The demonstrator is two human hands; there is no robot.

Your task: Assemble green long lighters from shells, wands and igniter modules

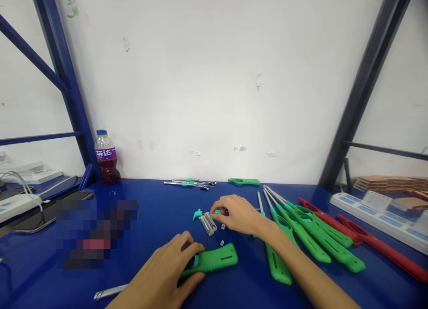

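My left hand (167, 266) is closed around a green long-nosed lighter (219, 257) lying on the blue table; its metal tube (112, 291) comes out to the left, past my wrist. Farther back, my right hand (236, 213) reaches down with fingers curled together at a small group of parts. Clear fuel tanks (208, 224) lie right at its fingertips, with a teal trigger (198, 214) on their left. What the fingertips pinch, if anything, is hidden. Two tiny pale pieces, one of them a small clip (222, 243), lie between my hands.
Several assembled green lighters (301, 226) fan out on the right, beside red lighter shells (381, 246) and a white power strip (377, 220). Metal lighter tubes (187, 183) and a green shell (244, 181) lie by the wall. A drink bottle (107, 159) stands back left.
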